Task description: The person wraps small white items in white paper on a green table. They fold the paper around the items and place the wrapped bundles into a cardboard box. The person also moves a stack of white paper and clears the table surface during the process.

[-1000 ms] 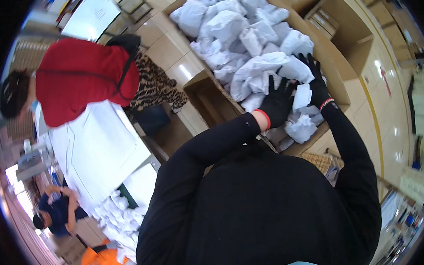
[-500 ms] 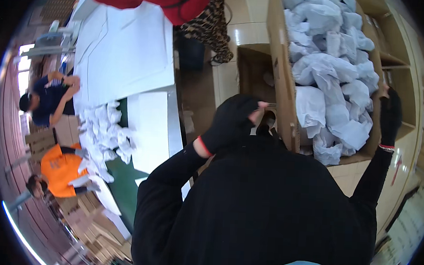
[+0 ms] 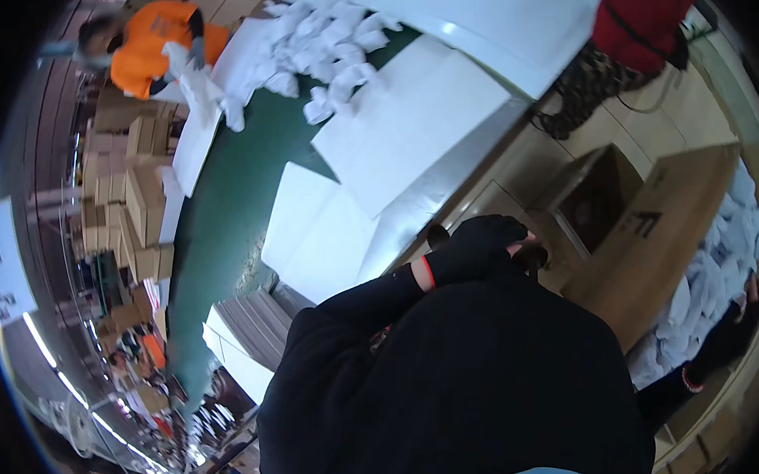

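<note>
My left hand [image 3: 479, 249], in a black glove with bare fingertips, is held in front of my body with its fingers curled in. Nothing shows between them, though the palm is hidden. A tall brown cardboard box [image 3: 654, 243] stands to my right, full of white paper-wrapped bundles [image 3: 708, 276]. Across these bundles, my gloved right hand [image 3: 729, 328] reaches to the box's far right rim. Its fingers appear bent over that edge, partly hidden near the picture's dark border.
A smaller open carton [image 3: 596, 197] sits on the floor ahead. At left, a green-topped table [image 3: 254, 170] bears white sheets [image 3: 420, 110], a stack of boards [image 3: 250, 329] and wrapped bundles [image 3: 321, 49]. Behind it, a person in orange [image 3: 153, 45] handles white paper. Stacked cartons [image 3: 145, 207] stand beyond.
My view has turned, so the table and the box now lie slanted and more of the table's near end shows. My right hand stays at the box's rim; my left remains before my body.
</note>
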The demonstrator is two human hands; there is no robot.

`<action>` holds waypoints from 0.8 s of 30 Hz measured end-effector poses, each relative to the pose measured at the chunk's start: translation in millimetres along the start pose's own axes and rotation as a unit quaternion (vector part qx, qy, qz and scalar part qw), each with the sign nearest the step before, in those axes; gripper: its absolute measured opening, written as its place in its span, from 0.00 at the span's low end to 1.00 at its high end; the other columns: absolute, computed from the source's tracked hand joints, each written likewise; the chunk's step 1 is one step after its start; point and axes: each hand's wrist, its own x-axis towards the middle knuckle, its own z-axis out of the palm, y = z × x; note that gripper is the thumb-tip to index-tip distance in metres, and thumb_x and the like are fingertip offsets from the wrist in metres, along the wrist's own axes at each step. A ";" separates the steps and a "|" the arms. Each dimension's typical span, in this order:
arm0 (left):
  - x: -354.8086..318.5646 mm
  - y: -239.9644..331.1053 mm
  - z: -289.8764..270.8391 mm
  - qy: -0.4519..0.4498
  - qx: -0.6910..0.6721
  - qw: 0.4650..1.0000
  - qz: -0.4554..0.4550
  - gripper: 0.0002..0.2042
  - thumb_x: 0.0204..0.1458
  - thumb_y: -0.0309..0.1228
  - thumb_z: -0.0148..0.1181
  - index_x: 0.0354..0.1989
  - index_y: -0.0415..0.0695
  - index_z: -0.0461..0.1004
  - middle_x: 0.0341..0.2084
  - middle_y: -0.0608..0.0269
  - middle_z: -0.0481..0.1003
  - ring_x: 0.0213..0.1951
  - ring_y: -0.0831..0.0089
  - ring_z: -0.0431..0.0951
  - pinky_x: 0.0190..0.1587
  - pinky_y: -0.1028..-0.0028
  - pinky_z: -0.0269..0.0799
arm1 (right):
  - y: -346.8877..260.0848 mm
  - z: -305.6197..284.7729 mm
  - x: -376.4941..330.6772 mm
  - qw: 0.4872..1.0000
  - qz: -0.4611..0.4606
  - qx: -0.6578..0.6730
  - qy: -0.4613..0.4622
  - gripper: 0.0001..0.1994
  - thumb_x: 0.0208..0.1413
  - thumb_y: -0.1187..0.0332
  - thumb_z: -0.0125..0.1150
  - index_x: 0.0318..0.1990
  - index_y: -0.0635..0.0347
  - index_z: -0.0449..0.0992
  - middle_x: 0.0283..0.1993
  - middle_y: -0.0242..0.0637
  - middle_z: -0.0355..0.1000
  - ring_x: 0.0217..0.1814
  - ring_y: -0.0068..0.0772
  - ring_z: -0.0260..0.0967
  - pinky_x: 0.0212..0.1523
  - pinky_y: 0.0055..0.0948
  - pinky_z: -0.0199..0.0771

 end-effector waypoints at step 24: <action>-172.3 -271.4 -385.0 0.443 0.257 0.835 -0.203 0.49 0.41 0.46 0.72 0.69 0.44 0.47 0.63 0.33 0.47 0.63 0.38 0.52 0.58 0.50 0.61 | -485.5 504.1 107.2 0.862 -0.196 0.229 -0.407 0.79 0.16 0.48 0.83 0.69 0.61 0.22 0.70 0.66 0.14 0.75 0.58 0.30 0.67 0.44 0.54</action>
